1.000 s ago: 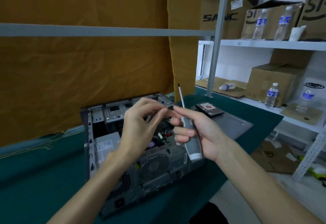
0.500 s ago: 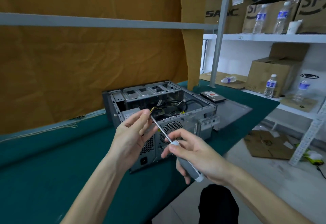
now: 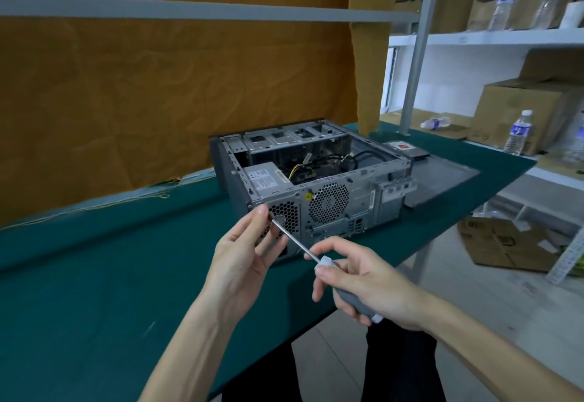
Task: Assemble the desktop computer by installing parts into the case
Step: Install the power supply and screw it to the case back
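Two hands worked before the case (image 3: 316, 186): right hand (image 3: 373, 284) held a grip round the screwdriver (image 3: 335, 278) handle; left hand (image 3: 243, 253) pinched its tip.

Green-covered tabletop (image 3: 94, 275) w/ open computer case (image 3: 316, 186) lying on side; detached gray side panel (image 3: 442, 177) flat just beside it, hard drive (image 3: 406, 148) atop.
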`<state>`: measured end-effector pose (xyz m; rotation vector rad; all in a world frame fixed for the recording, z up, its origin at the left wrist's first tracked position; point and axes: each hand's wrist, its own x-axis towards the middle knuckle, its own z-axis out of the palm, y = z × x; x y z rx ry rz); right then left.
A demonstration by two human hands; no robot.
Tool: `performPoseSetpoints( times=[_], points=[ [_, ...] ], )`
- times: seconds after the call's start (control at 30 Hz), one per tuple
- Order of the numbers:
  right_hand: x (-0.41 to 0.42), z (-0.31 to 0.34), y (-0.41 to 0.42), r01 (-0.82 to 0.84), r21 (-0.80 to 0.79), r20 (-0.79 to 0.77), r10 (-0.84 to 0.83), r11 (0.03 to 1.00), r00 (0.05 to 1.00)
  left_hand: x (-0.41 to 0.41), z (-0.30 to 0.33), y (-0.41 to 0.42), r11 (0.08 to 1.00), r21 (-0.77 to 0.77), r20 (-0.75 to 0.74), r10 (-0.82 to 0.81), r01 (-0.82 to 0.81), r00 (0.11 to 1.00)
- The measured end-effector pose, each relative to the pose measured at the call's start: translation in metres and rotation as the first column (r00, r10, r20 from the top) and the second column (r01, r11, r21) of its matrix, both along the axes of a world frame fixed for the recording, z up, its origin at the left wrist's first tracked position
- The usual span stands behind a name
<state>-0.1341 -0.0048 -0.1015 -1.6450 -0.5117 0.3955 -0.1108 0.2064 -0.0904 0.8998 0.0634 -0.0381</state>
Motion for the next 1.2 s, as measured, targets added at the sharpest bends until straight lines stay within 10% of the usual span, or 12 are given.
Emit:
performPoseSetpoints(
  times=[0.63,1.2],
  points=[
    [-0.007,-0.007,0.023,0.043,-0.019,-0.029,-0.044,0.999,0.999,0.001,-0.017,0.014,0.989,0.11,-0.015,0.102,-0.099,0.995],
    [-0.008,0.009,0.036,0.219,-0.014,-0.086,-0.219,0.976,0.972,0.022,0.004,-0.011,0.994,-0.107,-0.236,-0.037,0.012,0.971]
  ],
)
